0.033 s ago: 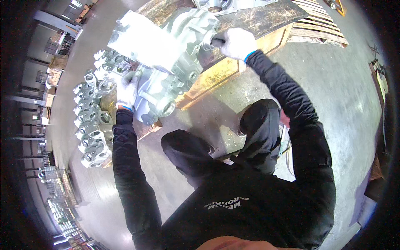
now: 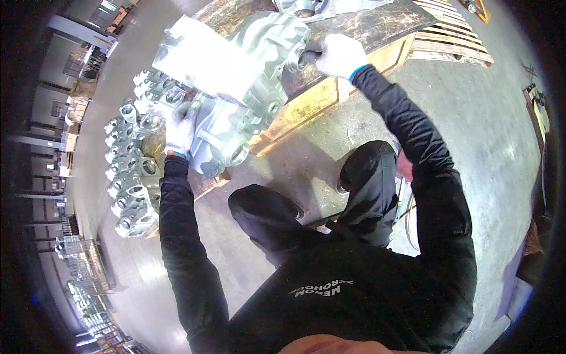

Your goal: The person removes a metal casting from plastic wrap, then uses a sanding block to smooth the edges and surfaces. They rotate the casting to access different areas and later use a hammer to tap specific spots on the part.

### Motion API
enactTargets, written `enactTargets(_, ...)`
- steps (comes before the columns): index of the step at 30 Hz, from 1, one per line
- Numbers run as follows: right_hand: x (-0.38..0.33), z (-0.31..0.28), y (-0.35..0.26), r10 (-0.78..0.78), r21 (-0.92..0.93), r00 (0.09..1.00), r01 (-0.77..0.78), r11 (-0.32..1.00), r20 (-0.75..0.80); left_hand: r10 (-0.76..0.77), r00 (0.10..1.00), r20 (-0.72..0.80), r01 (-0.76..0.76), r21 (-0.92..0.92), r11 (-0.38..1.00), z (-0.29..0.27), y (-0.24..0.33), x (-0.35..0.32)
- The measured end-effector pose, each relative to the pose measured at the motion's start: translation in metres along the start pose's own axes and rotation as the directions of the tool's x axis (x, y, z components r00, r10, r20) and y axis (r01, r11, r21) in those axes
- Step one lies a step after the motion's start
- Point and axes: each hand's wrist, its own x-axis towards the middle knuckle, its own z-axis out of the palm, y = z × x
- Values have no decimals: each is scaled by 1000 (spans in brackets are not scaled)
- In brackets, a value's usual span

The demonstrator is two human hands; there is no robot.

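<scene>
A large silvery-grey cast metal housing (image 2: 227,127) rests at the edge of a wooden bench, its upper part washed out by glare. My left hand (image 2: 180,128), in a white glove with grey on the fingers, grips the housing's left side. On the other side, my right hand (image 2: 342,56), also gloved, is closed just beside a round, ring-like opening (image 2: 295,58) of the housing. Its dark fingertips reach to that opening; whatever they pinch is too small or hidden to make out.
Rows of similar smaller castings (image 2: 127,194) stand at the left. Another casting (image 2: 306,8) lies farther back on the dark-topped wooden bench (image 2: 377,26). A slatted pallet (image 2: 451,35) is on the floor at the back right. My knees (image 2: 259,206) are close below the bench.
My right hand has shifted slightly right and away from me, drawing back a little from the housing's opening. The left hand and the housing keep their places.
</scene>
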Motion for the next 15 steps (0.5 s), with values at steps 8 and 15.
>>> enactTargets(8,-17,52,42,261,234,963,-269,934,67,-9,999,-34,8,-8,1000,0,16,-8)
enactTargets(15,-50,69,21,204,296,975,-220,930,84,-4,998,-65,37,515,856,-5,31,-8)
